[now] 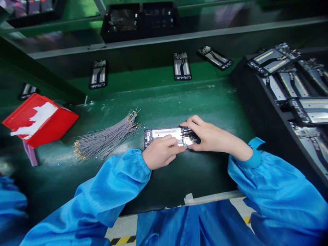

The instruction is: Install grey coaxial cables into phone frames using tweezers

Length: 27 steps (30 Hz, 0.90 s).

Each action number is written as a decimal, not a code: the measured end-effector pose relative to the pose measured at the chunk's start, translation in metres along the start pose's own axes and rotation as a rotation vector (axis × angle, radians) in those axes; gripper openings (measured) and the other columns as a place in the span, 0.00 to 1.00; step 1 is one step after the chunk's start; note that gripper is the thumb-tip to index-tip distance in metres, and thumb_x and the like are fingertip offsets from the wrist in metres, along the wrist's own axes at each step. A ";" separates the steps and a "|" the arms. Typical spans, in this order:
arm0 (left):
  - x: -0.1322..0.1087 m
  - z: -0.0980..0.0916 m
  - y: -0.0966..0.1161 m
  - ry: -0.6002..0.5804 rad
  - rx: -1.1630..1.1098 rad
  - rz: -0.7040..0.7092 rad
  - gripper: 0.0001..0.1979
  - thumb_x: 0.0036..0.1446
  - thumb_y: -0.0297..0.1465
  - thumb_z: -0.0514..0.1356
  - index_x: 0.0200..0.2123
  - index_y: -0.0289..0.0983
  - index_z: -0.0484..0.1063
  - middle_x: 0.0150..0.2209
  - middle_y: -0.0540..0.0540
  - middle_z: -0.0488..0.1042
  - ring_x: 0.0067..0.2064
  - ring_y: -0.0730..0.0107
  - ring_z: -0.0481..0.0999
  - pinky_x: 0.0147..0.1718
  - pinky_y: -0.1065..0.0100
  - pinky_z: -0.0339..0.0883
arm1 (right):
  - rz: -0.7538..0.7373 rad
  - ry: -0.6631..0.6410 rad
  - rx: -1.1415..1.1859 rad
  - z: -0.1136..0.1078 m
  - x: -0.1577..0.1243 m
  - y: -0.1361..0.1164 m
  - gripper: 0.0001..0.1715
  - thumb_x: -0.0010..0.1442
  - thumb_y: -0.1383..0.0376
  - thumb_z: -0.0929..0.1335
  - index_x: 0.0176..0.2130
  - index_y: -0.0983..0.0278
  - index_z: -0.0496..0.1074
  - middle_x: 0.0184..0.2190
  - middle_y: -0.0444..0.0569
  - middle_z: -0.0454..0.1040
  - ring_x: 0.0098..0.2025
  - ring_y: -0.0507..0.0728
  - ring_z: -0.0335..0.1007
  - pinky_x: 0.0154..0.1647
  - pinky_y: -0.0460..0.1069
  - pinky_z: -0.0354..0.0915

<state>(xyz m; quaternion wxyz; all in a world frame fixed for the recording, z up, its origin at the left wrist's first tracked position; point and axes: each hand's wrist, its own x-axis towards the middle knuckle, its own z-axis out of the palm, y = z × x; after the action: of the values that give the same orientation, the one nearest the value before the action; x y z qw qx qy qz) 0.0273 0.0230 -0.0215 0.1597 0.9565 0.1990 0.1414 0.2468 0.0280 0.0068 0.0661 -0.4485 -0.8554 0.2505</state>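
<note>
A black phone frame (161,134) with a silvery inner plate lies flat on the green bench in front of me. My left hand (160,152) rests on its near edge, fingers curled, thumb and forefinger pinched on its surface. My right hand (207,136) covers the frame's right end, fingertips pressed down on it. Whether a thin wire is between the fingers I cannot make out. Both arms wear blue sleeves.
A bundle of thin grey wires (107,138) lies left of the frame. A red bin (38,119) is tilted at far left. Black trays of phone frames (289,85) fill the right. Three frames (181,66) lie on the belt behind, with a dark tray (138,20) further back.
</note>
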 end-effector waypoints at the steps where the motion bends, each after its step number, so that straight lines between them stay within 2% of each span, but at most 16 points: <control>1: 0.000 0.000 0.000 0.015 -0.013 -0.003 0.15 0.55 0.24 0.49 0.43 0.38 0.70 0.30 0.47 0.66 0.32 0.71 0.65 0.33 0.70 0.63 | 0.008 0.003 -0.027 0.000 0.000 -0.001 0.33 0.49 0.61 0.67 0.53 0.61 0.56 0.45 0.51 0.59 0.35 0.55 0.64 0.33 0.50 0.65; 9: 0.004 -0.004 0.001 0.082 -0.264 -0.088 0.12 0.54 0.24 0.49 0.36 0.36 0.72 0.28 0.47 0.70 0.33 0.71 0.68 0.33 0.71 0.64 | 0.043 0.021 -0.157 0.003 0.005 -0.004 0.34 0.48 0.56 0.68 0.52 0.59 0.56 0.44 0.50 0.60 0.32 0.54 0.65 0.26 0.48 0.60; 15: 0.003 -0.003 -0.001 0.062 -0.294 -0.079 0.12 0.54 0.24 0.50 0.36 0.36 0.72 0.30 0.47 0.71 0.33 0.71 0.69 0.33 0.72 0.64 | 0.083 -0.033 -0.208 0.000 0.014 -0.006 0.38 0.44 0.53 0.69 0.52 0.59 0.57 0.44 0.50 0.60 0.29 0.53 0.65 0.22 0.46 0.56; 19: 0.002 -0.002 0.000 0.064 -0.268 -0.074 0.12 0.54 0.24 0.50 0.36 0.36 0.72 0.31 0.47 0.70 0.34 0.71 0.68 0.34 0.72 0.63 | 0.120 -0.047 -0.287 -0.003 0.018 -0.015 0.36 0.43 0.58 0.70 0.51 0.60 0.58 0.41 0.50 0.62 0.28 0.53 0.64 0.20 0.46 0.51; 23: 0.002 0.000 0.001 0.087 -0.216 -0.110 0.11 0.53 0.24 0.50 0.34 0.36 0.71 0.30 0.47 0.70 0.34 0.71 0.68 0.33 0.72 0.63 | 0.017 -0.051 -0.170 -0.003 0.014 -0.015 0.33 0.47 0.62 0.68 0.52 0.59 0.57 0.42 0.50 0.61 0.30 0.53 0.65 0.25 0.46 0.58; 27: 0.004 0.003 0.002 0.119 -0.160 -0.163 0.09 0.53 0.24 0.50 0.31 0.35 0.70 0.29 0.47 0.69 0.33 0.70 0.67 0.32 0.71 0.62 | -0.020 -0.030 -0.116 0.000 0.010 -0.009 0.32 0.49 0.61 0.68 0.52 0.59 0.57 0.45 0.50 0.60 0.34 0.54 0.66 0.30 0.48 0.62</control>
<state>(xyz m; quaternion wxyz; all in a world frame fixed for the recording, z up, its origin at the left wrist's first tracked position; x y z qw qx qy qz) 0.0321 0.0226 -0.0225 0.2345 0.9113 0.2731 0.1998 0.2345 0.0320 0.0098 0.0298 -0.4392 -0.8738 0.2065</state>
